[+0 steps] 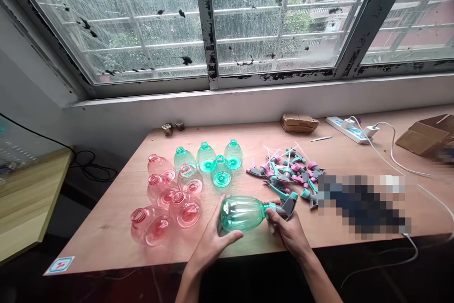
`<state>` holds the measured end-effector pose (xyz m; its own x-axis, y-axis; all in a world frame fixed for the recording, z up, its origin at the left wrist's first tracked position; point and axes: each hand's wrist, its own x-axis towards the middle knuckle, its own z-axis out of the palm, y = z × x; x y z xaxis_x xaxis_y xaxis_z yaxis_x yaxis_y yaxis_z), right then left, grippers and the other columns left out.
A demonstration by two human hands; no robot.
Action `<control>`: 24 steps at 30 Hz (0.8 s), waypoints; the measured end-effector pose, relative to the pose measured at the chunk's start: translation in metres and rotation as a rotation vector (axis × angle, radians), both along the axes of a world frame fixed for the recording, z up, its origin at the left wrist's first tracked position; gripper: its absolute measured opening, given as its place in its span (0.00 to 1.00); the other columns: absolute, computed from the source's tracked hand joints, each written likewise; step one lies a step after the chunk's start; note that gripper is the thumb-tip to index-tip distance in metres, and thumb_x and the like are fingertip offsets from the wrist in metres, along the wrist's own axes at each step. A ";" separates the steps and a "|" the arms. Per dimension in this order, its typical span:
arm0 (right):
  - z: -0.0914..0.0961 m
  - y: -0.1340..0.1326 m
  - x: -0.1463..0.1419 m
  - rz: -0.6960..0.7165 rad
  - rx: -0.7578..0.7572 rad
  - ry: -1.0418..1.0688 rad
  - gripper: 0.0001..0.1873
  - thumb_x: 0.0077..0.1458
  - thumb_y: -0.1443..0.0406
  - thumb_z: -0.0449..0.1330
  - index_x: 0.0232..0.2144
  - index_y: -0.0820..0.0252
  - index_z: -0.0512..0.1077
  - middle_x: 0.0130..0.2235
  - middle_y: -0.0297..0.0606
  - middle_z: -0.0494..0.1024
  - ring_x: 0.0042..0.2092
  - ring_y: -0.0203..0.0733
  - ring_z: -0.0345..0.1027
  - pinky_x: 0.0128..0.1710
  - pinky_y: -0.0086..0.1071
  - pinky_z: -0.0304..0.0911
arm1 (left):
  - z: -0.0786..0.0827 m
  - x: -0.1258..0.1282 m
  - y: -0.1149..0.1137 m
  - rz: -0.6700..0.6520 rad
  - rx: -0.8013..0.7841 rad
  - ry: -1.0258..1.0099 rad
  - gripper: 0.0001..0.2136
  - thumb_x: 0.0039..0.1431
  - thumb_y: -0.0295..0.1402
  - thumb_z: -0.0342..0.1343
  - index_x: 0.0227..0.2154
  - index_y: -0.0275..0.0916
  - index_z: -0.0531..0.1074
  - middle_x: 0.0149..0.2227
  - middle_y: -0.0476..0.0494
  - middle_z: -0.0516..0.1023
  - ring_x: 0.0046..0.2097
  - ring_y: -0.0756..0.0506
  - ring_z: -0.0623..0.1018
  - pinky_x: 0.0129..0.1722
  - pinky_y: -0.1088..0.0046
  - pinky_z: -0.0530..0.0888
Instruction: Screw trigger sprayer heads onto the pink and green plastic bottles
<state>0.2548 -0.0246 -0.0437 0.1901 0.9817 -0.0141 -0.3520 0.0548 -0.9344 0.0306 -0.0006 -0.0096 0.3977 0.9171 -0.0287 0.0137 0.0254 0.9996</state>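
Observation:
A clear green plastic bottle (243, 213) lies on its side just above the table's front edge. My left hand (211, 241) is wrapped round its base. My right hand (289, 232) is closed on the neck end, where a grey and teal spray head (286, 206) sits on the bottle. Behind the bottle stand several empty pink bottles (166, 199) and several empty green bottles (213, 161), all upright with open necks. To the right of them lies a loose pile of spray heads (287, 173) in teal, pink and grey.
The wooden table (106, 232) runs under a barred window. At the back lie a brown packet (299, 122), a white power strip (347, 129) with a cable, and a cardboard box (425, 136). A blurred patch covers the table's right front. A lower wooden surface (28, 194) stands left.

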 end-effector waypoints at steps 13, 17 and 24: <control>0.000 -0.004 0.001 0.030 -0.005 -0.019 0.20 0.51 0.54 0.70 0.36 0.60 0.69 0.19 0.27 0.70 0.17 0.32 0.61 0.18 0.26 0.54 | -0.003 -0.002 0.002 0.035 -0.021 -0.022 0.37 0.58 0.44 0.61 0.67 0.43 0.54 0.69 0.38 0.58 0.70 0.34 0.55 0.68 0.52 0.53; -0.004 -0.003 0.000 -0.005 -0.003 0.014 0.20 0.50 0.53 0.70 0.37 0.60 0.70 0.20 0.28 0.71 0.16 0.32 0.61 0.17 0.26 0.53 | 0.003 -0.002 0.000 0.005 -0.014 -0.021 0.36 0.56 0.39 0.63 0.66 0.46 0.56 0.69 0.41 0.58 0.69 0.34 0.57 0.68 0.52 0.54; -0.004 -0.002 0.000 -0.003 -0.004 0.080 0.21 0.50 0.54 0.70 0.36 0.60 0.68 0.18 0.25 0.68 0.15 0.32 0.58 0.15 0.25 0.51 | -0.006 0.000 -0.005 -0.018 0.002 -0.054 0.51 0.50 0.34 0.68 0.69 0.50 0.39 0.70 0.40 0.54 0.68 0.36 0.60 0.68 0.53 0.54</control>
<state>0.2544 -0.0269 -0.0479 0.1914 0.9810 -0.0329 -0.4256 0.0528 -0.9034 0.0310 -0.0060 -0.0158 0.4154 0.9096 -0.0051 -0.0398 0.0238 0.9989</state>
